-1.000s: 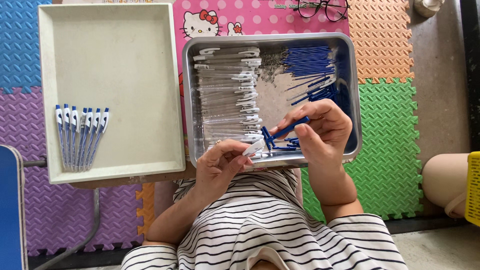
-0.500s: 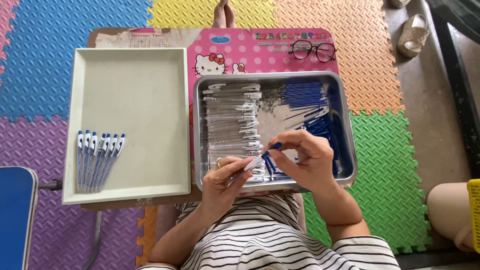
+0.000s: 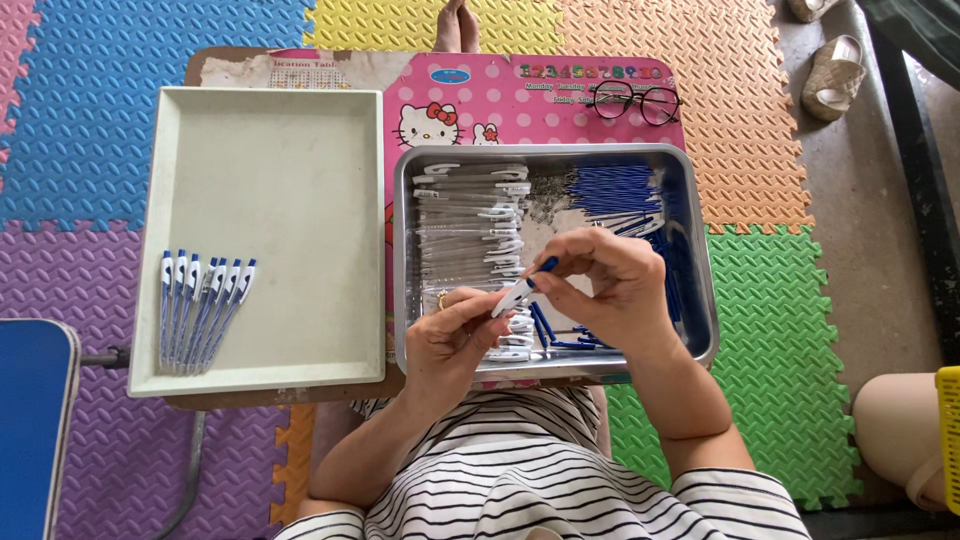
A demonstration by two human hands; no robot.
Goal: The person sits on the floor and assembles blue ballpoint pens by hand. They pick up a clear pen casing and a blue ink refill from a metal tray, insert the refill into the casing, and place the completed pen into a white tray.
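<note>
Hands meet over the near half of a metal tray (image 3: 700, 250), which sits on the right side of a low pink table (image 3: 560, 110). The left hand (image 3: 455, 340) pinches the lower end of a white pen barrel (image 3: 512, 297) between thumb and fingers, while the right hand (image 3: 605, 290) grips its upper end, where a blue tip (image 3: 547, 265) shows. Both hands are closed on this one pen, held just above the tray. Inside the tray, clear white barrels (image 3: 470, 215) lie stacked along the left side and loose blue parts (image 3: 612, 190) fill the far right corner. A pale plastic tray (image 3: 265, 150) stands at the table's left edge, with a row of finished blue-and-white pens (image 3: 203, 308) at its near left corner. Round glasses (image 3: 635, 102) rest at the table's far right edge.
</note>
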